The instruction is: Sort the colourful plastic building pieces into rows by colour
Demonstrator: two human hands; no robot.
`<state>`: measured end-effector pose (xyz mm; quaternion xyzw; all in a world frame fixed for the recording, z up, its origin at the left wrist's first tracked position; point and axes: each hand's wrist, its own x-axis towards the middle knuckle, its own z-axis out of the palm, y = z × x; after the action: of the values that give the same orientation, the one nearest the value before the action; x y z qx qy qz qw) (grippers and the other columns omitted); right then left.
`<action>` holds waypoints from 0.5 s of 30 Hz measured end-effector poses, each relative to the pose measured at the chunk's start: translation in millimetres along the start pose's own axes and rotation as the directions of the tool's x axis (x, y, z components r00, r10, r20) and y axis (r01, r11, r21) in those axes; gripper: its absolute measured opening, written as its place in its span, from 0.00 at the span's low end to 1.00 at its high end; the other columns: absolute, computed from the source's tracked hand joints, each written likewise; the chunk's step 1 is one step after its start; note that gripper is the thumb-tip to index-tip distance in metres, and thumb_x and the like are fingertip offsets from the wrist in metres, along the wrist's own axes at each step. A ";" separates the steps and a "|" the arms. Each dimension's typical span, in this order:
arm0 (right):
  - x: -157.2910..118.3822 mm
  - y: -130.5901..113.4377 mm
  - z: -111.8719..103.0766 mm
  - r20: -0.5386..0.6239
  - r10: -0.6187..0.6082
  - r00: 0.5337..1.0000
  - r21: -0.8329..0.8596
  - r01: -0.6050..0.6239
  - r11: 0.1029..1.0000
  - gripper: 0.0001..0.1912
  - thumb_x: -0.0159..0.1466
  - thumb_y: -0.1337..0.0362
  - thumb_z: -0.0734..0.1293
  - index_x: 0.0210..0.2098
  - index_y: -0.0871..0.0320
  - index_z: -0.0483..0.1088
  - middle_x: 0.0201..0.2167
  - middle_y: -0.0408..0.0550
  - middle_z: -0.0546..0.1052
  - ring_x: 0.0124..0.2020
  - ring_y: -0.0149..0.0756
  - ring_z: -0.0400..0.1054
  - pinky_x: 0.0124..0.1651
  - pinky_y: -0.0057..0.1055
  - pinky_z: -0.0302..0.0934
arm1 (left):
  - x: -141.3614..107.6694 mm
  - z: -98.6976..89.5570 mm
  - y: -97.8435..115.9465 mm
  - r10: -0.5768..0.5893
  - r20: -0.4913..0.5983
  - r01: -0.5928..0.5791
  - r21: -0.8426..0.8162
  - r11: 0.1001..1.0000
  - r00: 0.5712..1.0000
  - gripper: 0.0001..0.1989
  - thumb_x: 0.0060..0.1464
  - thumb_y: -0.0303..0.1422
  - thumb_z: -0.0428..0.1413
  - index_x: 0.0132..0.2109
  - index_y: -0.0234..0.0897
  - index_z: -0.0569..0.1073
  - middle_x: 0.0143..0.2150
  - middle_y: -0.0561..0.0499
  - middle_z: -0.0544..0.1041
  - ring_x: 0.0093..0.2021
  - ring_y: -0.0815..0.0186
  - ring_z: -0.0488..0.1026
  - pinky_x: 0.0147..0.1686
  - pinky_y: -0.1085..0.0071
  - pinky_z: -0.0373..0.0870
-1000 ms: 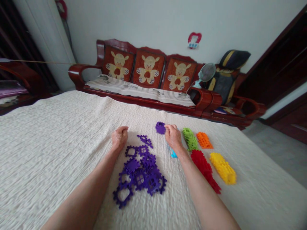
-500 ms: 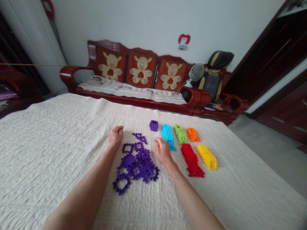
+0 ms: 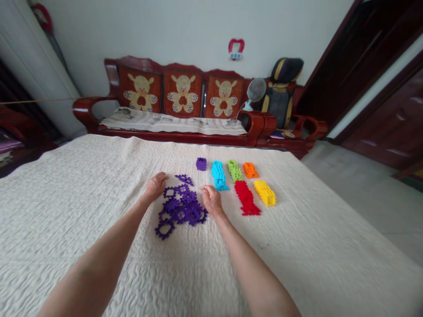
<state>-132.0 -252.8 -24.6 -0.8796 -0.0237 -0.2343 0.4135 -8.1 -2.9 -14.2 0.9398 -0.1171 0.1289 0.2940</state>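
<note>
A loose pile of flat purple interlocking pieces [image 3: 180, 214], with toothed edges and some with window-like openings, lies on the quilted cover. My left hand [image 3: 156, 186] rests just left of the pile, its fingers curled in and nothing showing in them. On the other side, my right hand [image 3: 212, 200] is closed in a loose fist, close to the pile's right edge. Beyond the hands stands a small purple cube [image 3: 201, 164] of joined pieces. Right of my right hand are built blocks: light blue [image 3: 218, 175], green [image 3: 234, 171], orange [image 3: 250, 170], red [image 3: 246, 198] and yellow [image 3: 265, 193].
The pale quilted cover [image 3: 82, 189] spreads under everything. Behind its far edge is a dark red wooden sofa [image 3: 165, 137] with bear cushions [image 3: 183, 92]. A small fan [image 3: 256, 90] and a backpack [image 3: 277, 103] are at the right.
The whole view has shifted, so the pieces and sofa appear further left. Both hands stay closed on either side of the purple pile, and no piece has visibly moved.
</note>
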 end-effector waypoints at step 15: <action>-0.8 0.6 1.4 0.051 -0.021 0.998 0.058 0.018 0.998 0.15 0.60 0.68 0.58 0.37 0.56 0.75 0.39 0.48 0.80 0.44 0.36 0.71 0.53 0.32 0.63 | -88.1 -15.9 -7.1 0.188 -0.030 -0.186 0.053 0.981 0.982 0.18 0.54 0.27 0.46 0.45 0.34 0.78 0.50 0.43 0.77 0.52 0.61 0.74 0.58 0.63 0.69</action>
<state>-132.1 -252.0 -26.1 -0.8727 -0.0496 -0.2147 0.4357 -91.4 24.7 -32.7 0.9293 -0.1967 0.1750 0.2590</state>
